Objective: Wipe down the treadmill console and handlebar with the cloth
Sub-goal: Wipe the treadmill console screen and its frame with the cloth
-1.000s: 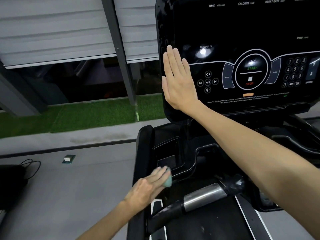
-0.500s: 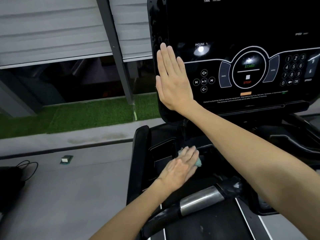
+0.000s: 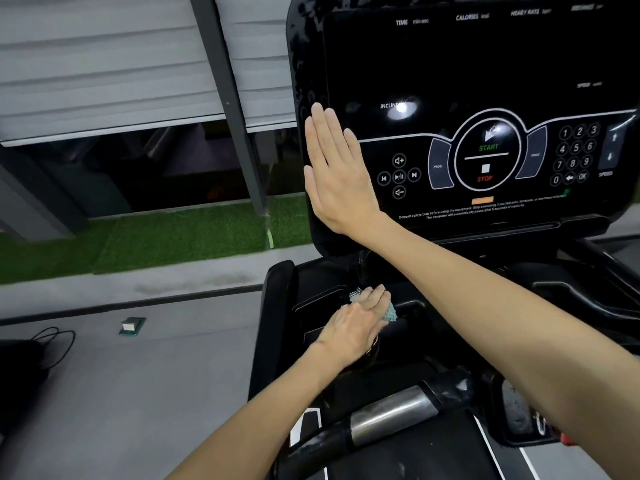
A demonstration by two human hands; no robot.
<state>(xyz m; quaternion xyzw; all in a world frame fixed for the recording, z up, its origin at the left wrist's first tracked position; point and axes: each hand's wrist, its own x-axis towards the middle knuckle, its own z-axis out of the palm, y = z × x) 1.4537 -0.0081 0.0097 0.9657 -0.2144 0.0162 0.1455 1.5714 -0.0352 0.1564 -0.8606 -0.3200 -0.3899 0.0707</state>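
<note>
1. The left hand (image 3: 356, 323) has a wide, flat grip. Its fingers lie nearly straight on top of the teal cloth (image 3: 390, 311) and press it down rather than curling round it.
2. The cloth sits in the recessed tray (image 3: 318, 303) below the console (image 3: 485, 64). Only its edges show, past the fingertips and at the hand's right side.
3. The right hand (image 3: 337, 174) is also spread wide and holds nothing. Palm and straight fingers lie flat on the console's left part, just beside the audio buttons (image 3: 399, 176).
4. The right forearm crosses above the tray, leaving the left hand a gap beneath it.
5. The tray's raised left wall is close to the left of the hand. The handlebar (image 3: 391, 415), with its metal sleeve, runs well below the wrist.
6. Left of the treadmill is grey floor (image 3: 156, 393) with a small green box (image 3: 132, 325) and a cable (image 3: 52, 344), then a strip of green turf (image 3: 156, 237).
7. A second ago the left hand and cloth were at the tray's near left edge. They have since gone up and to the right into the recess, with little change over the last half second.
8. The right hand has kept its place on the console.
</note>
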